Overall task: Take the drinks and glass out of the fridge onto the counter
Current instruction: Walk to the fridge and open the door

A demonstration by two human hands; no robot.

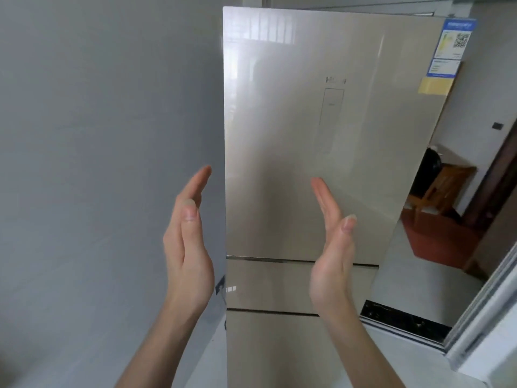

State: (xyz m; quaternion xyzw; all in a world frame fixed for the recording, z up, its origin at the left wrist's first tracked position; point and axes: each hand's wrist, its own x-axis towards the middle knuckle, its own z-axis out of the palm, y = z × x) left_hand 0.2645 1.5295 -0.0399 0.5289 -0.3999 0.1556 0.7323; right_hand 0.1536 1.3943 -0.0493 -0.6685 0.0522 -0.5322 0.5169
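A tall beige fridge (307, 121) with glossy doors stands right in front of me, all its doors closed. The drinks and the glass are hidden from view. My left hand (187, 242) is raised in front of the fridge's left edge, flat, palm facing right, holding nothing. My right hand (333, 247) is raised in front of the upper door's lower part, flat, palm facing left, also holding nothing. Neither hand touches the fridge.
A grey wall (98, 163) fills the left side. Stickers (447, 51) sit on the fridge's upper right corner. To the right, a doorway shows a wooden chair (444, 189) and a red floor. A white sliding frame (481, 317) runs at lower right.
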